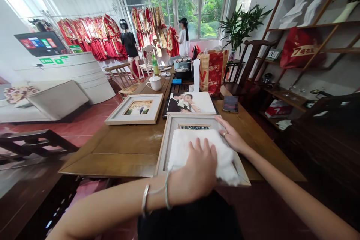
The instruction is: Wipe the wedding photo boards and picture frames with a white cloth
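Observation:
A white cloth [182, 144] lies bunched over a pale picture frame [163, 152] at the table's near edge. My left hand [201, 168] presses down on this cloth, fingers stretched forward and slightly apart. It wears bracelets at the wrist. At the frame's upper right side, my right hand [232, 137] grips the edge; some of its fingers are hidden. The cloth covers most of the frame's picture, leaving a dark strip [194, 127] visible at the top. Just beyond sits a wedding photo panel [204, 103], and to the left lies a second framed picture [132, 110].
On the wooden table [126, 150] stand a white teapot [154, 82], a green bottle [155, 64], a red-and-brown paper bag [213, 71] and a dark phone-like object [230, 104]. Two people [129, 43] are by the red garments. Shelves [303, 26] rise at right.

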Action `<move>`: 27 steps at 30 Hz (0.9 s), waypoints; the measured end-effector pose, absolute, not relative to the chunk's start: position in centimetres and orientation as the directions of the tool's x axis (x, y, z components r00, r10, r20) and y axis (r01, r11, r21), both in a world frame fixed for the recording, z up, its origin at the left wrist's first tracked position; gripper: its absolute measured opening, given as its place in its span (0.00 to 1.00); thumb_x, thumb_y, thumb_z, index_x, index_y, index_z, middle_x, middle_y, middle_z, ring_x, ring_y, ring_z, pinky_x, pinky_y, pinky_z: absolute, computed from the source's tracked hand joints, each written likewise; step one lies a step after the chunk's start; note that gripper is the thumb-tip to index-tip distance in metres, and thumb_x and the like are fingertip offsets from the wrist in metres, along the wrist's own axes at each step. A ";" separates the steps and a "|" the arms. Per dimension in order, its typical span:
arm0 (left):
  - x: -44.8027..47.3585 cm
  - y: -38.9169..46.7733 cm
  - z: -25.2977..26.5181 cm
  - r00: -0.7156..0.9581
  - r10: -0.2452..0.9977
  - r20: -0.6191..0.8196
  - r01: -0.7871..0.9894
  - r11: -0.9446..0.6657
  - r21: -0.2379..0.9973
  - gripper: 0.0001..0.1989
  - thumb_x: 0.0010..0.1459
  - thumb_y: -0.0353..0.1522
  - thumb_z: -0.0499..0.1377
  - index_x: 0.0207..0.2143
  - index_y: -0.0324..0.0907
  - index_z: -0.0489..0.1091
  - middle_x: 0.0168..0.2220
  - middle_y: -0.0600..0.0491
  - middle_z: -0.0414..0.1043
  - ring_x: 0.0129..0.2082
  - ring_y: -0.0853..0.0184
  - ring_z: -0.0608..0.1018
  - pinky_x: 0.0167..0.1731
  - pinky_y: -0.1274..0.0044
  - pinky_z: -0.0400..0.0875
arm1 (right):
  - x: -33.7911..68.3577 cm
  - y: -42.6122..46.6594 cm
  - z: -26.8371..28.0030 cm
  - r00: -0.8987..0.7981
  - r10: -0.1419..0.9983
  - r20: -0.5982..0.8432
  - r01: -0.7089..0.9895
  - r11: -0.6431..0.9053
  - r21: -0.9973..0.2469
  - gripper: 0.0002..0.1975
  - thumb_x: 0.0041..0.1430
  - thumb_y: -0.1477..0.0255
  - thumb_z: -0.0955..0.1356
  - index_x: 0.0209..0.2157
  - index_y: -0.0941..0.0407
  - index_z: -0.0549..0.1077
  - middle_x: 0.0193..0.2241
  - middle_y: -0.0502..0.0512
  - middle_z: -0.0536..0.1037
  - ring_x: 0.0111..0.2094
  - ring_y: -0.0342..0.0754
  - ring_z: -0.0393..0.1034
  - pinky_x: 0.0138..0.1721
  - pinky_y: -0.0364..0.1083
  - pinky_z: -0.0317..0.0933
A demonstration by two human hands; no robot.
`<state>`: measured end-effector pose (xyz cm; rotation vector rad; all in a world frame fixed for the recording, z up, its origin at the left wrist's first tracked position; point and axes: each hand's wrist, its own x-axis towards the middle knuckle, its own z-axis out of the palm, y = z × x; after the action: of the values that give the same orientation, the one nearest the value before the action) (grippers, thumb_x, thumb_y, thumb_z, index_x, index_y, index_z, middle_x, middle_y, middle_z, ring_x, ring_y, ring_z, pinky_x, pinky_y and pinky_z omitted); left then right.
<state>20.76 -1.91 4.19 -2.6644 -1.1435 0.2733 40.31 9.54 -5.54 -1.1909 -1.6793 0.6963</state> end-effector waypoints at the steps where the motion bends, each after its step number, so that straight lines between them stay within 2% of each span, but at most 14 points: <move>1: 20.3 -3.3 4.2 0.712 0.701 -0.031 0.662 -0.686 -0.302 0.32 0.57 0.34 0.53 0.61 0.27 0.52 0.61 0.31 0.53 0.59 0.42 0.60 0.51 0.55 0.63 | 40.3 9.5 -5.4 -0.094 0.926 0.365 0.408 0.370 -0.835 0.28 0.54 0.75 0.61 0.57 0.48 0.62 0.61 0.50 0.60 0.64 0.52 0.49 0.64 0.57 0.41; 5: 19.8 -5.9 3.4 0.736 0.670 0.099 0.660 -0.676 -0.327 0.30 0.58 0.35 0.51 0.60 0.28 0.56 0.59 0.32 0.57 0.57 0.41 0.62 0.50 0.52 0.63 | 40.4 9.5 -5.3 -0.085 0.930 0.357 0.419 0.358 -0.835 0.28 0.54 0.76 0.61 0.58 0.48 0.62 0.61 0.51 0.61 0.64 0.52 0.49 0.64 0.57 0.40; 8: 20.8 -4.2 2.9 0.678 0.731 0.075 0.705 -0.617 -0.350 0.27 0.59 0.33 0.51 0.59 0.29 0.57 0.58 0.33 0.58 0.57 0.41 0.62 0.50 0.52 0.63 | 40.4 9.6 -5.4 -0.073 0.933 0.353 0.418 0.350 -0.839 0.27 0.54 0.75 0.61 0.57 0.50 0.62 0.61 0.53 0.61 0.64 0.51 0.49 0.64 0.56 0.40; 11: 21.9 -1.1 2.7 0.589 0.806 0.061 0.764 -0.530 -0.369 0.25 0.60 0.29 0.50 0.60 0.31 0.57 0.59 0.35 0.57 0.57 0.46 0.63 0.50 0.56 0.65 | 40.4 9.4 -5.4 -0.069 0.934 0.350 0.393 0.348 -0.851 0.27 0.55 0.74 0.61 0.57 0.50 0.62 0.62 0.52 0.60 0.64 0.51 0.48 0.64 0.56 0.39; 15: 23.1 2.8 2.3 0.546 0.828 0.127 0.808 -0.481 -0.341 0.24 0.62 0.26 0.47 0.61 0.32 0.54 0.61 0.35 0.55 0.60 0.50 0.61 0.53 0.60 0.62 | 40.4 9.0 -5.1 -0.059 0.917 0.394 0.316 0.391 -0.864 0.27 0.57 0.74 0.61 0.58 0.48 0.61 0.62 0.49 0.60 0.63 0.50 0.51 0.64 0.56 0.41; 18: 24.1 4.7 1.8 0.545 0.823 0.160 0.824 -0.491 -0.283 0.23 0.63 0.25 0.44 0.61 0.31 0.53 0.62 0.34 0.50 0.62 0.50 0.56 0.55 0.59 0.58 | 40.4 8.8 -5.1 -0.033 0.908 0.418 0.265 0.412 -0.872 0.28 0.54 0.76 0.61 0.58 0.47 0.62 0.61 0.48 0.62 0.62 0.49 0.54 0.63 0.55 0.44; 21: 24.9 5.7 1.8 0.576 0.805 0.140 0.808 -0.534 -0.250 0.24 0.62 0.24 0.46 0.60 0.30 0.53 0.63 0.34 0.50 0.62 0.52 0.55 0.56 0.60 0.57 | 40.3 8.6 -5.1 -0.003 0.909 0.416 0.253 0.403 -0.879 0.29 0.52 0.77 0.61 0.57 0.48 0.63 0.60 0.49 0.63 0.62 0.50 0.54 0.63 0.54 0.45; 27: 24.0 4.5 3.4 0.669 0.741 0.057 0.732 -0.645 -0.220 0.27 0.56 0.26 0.53 0.59 0.29 0.54 0.61 0.33 0.52 0.62 0.53 0.57 0.55 0.62 0.59 | 40.4 8.5 -4.8 -0.016 0.922 0.388 0.255 0.379 -0.890 0.26 0.56 0.69 0.63 0.58 0.49 0.62 0.61 0.51 0.62 0.61 0.52 0.55 0.62 0.55 0.47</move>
<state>23.96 4.54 3.36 -2.6600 -1.1919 0.0565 40.44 8.51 -4.80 -1.0979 -1.5271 0.7520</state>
